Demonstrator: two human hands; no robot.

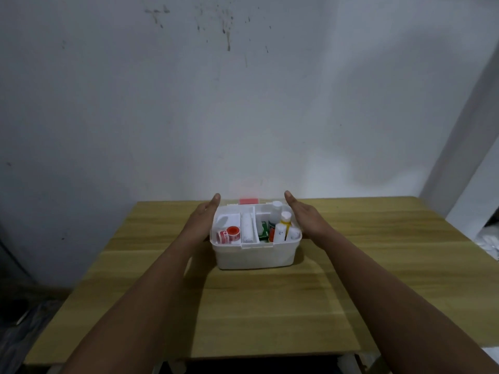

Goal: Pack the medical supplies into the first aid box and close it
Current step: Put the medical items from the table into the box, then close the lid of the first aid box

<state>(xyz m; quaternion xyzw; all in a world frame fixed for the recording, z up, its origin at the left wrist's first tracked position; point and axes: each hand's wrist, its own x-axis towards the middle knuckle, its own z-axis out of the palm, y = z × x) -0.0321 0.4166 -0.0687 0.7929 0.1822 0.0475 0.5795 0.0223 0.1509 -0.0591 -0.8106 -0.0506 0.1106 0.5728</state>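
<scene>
- Wall (243, 103): we log a pale, stained surface filling the upper half of the frame, with dark specks toward the top centre.
- Table (243, 306): we record a light wood-grain top across the lower half; its far edge meets the wall.
- First aid box (255, 255): white, standing at the centre of the frame on the far part of the table, top open. A red-and-white part (248, 201) shows behind its back rim, apparently the lid folded back; we cannot tell its exact position.
- Left hand (206, 217): we note it flat against the box's left side, fingers extended and together, pointing toward the wall, gripping nothing we can see.
- Right hand (303, 214): flat along the box's right side, fingers straight and together; whether the palm presses the box wall we cannot tell.
- White roll (247, 225): lying lengthwise in the narrow middle compartment.
- Bottles (282, 225): we count a few white ones, one with a yellow band, upright in the right compartment.
- Red tape roll (231, 231): in the left compartment, near its front, beside a red-and-white item (222, 236).
- Green packet (263, 231): partly hidden, left of the bottles.
</scene>
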